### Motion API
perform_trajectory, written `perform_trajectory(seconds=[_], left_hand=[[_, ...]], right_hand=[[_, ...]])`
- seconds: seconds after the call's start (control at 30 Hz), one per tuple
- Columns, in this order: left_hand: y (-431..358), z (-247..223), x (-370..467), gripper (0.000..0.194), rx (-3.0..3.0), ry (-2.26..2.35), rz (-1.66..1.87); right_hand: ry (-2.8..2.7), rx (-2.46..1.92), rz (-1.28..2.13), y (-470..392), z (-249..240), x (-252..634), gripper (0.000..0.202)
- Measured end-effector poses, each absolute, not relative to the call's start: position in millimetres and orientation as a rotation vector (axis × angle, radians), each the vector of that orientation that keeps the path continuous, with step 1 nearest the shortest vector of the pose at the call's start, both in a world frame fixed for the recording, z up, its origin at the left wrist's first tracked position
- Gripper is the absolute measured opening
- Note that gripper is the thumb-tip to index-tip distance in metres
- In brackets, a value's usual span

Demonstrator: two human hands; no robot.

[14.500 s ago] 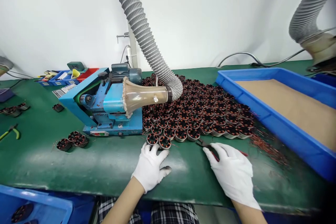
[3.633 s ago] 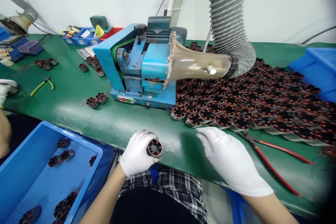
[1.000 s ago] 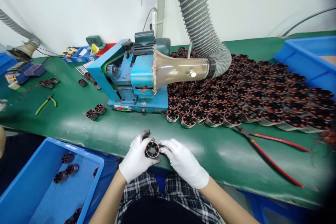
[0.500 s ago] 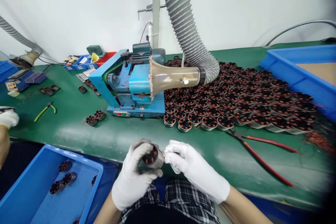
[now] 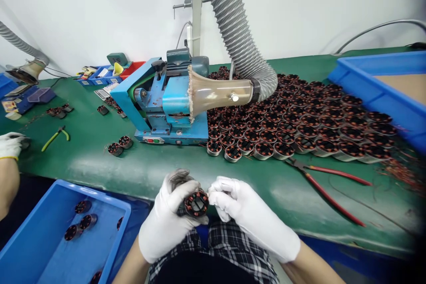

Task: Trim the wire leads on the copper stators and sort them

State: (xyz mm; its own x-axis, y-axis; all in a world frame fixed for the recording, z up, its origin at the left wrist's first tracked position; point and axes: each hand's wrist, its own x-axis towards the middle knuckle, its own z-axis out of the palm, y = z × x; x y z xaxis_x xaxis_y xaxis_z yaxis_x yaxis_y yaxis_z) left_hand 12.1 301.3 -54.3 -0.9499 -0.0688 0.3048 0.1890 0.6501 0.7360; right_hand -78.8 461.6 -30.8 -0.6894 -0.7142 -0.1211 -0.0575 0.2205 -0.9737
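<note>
My left hand [image 5: 171, 217], in a white glove with greyed fingertips, is wrapped round a round metal motor part [image 5: 196, 203] with dark and copper-coloured windings. The part's wound face is turned up toward the camera. Close against its right side is my right hand [image 5: 244, 213], also gloved in white, with fingers curled and pressed together. Whatever those fingers pinch is too small to make out. Both hands are above my lap, at the front edge of the green table [image 5: 159, 159].
A blue machine [image 5: 173, 102] with a hose [image 5: 229, 17] stands behind. Many similar parts [image 5: 282, 135] fill the right side, near red-handled pliers [image 5: 328, 195]. A blue bin [image 5: 60, 186] is at lower left. Another person's gloved hand [image 5: 9, 145] and green pliers [image 5: 55, 137] are at left.
The part in my left hand has turned so its wound face points more toward the camera. The other person's hand at the far left has moved slightly right.
</note>
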Motion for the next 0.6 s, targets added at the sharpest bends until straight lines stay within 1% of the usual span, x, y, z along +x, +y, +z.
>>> perform_trajectory(seconds=[0.07,0.1,0.13,0.17,0.23,0.27,0.33,0.37,0.4,0.43,0.5,0.53,0.57,0.6], left_hand=[[300,-61,11,0.062,-0.112,-2.595,-1.299],[299,-64,10,0.061,-0.084,-2.6,-1.405],[299,-66,8,0.059,-0.031,-2.586,-1.522],[300,-66,7,0.055,0.028,-2.553,-1.633],[303,-64,5,0.045,0.096,-2.47,-1.785],[305,-62,5,0.038,0.092,-2.428,-1.814],[309,-60,6,0.02,0.02,-2.313,-1.803],[310,-60,7,0.017,-0.016,-2.248,-1.771],[311,-61,9,0.02,-0.037,-2.2,-1.711],[311,-63,10,0.029,-0.035,-2.187,-1.622],[308,-67,12,0.049,0.0,-2.286,-1.423],[306,-69,13,0.054,0.017,-2.375,-1.369],[305,-71,12,0.054,0.033,-2.449,-1.378],[303,-71,12,0.052,0.042,-2.493,-1.458]], right_hand=[[1.82,-0.562,-1.575,463,-35,-78,0.011],[1.83,-0.506,-1.601,464,-37,-77,0.009],[1.885,-0.49,-1.608,465,-39,-75,0.018],[1.975,-0.522,-1.592,465,-41,-74,0.022],[2.19,-0.701,-1.509,466,-42,-72,0.015],[2.272,-0.803,-1.458,466,-42,-72,0.013],[2.332,-0.899,-1.42,465,-41,-72,0.02],[2.296,-0.883,-1.438,464,-40,-72,0.022],[2.218,-0.844,-1.469,462,-40,-73,0.024],[2.113,-0.786,-1.508,461,-40,-73,0.026],[1.888,-0.656,-1.572,458,-40,-74,0.027],[1.808,-0.602,-1.59,457,-41,-74,0.026],[1.782,-0.571,-1.595,456,-42,-74,0.025],[1.823,-0.569,-1.585,456,-43,-74,0.024]])
